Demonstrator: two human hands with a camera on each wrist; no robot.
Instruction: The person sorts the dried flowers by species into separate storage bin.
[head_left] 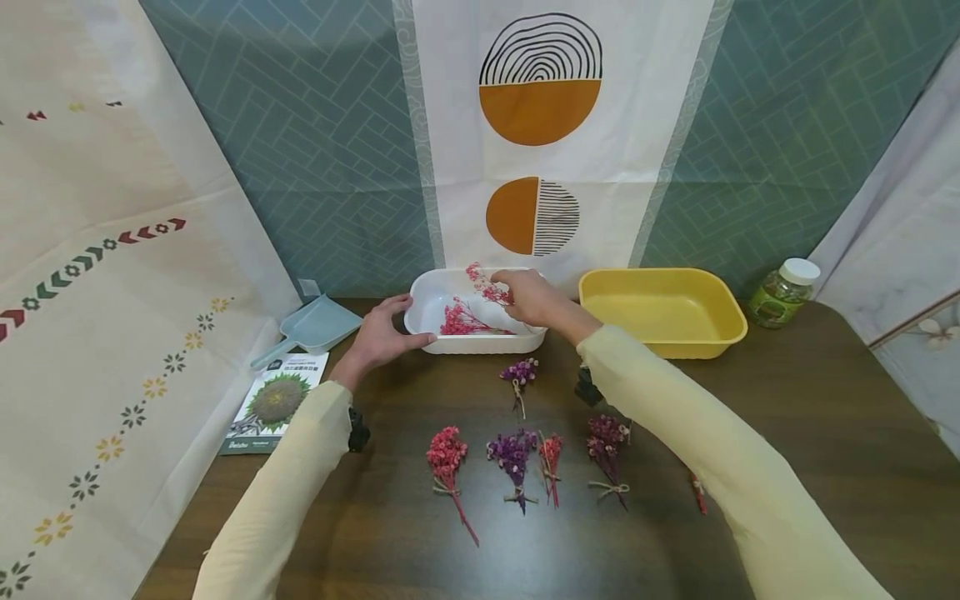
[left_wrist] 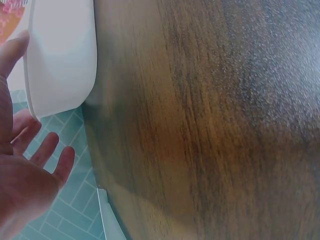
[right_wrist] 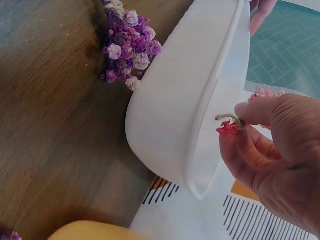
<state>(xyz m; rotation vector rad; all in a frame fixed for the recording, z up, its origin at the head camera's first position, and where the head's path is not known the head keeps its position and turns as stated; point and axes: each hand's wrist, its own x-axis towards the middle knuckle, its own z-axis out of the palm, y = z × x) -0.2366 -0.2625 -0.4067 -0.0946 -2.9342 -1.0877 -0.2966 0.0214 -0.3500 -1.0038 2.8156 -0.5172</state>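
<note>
A white plastic basin [head_left: 487, 345] stands by the back wall, with a pink-red dried flower bunch [head_left: 461, 318] lying inside. My left hand [head_left: 381, 335] holds the basin's left end, thumb at the front rim and fingertips round the far side. In the left wrist view the outer fingers [left_wrist: 64, 167] stand off the wall. Above the basin's right part, my right hand [head_left: 534, 298] pinches another pink-red dried flower bunch [head_left: 495, 293] by its twine-tied stems. In the right wrist view the twine [right_wrist: 229, 117] sticks out between thumb and fingers.
A yellow basin [head_left: 660, 349] and a lidded jar [head_left: 784, 292] stand right. Purple flower bunches [head_left: 513, 454] and red ones [head_left: 447, 457] lie in front, one red piece [head_left: 699, 495] near the right sleeve. A dustpan [head_left: 318, 323] and sunflower booklet [head_left: 276, 404] lie left.
</note>
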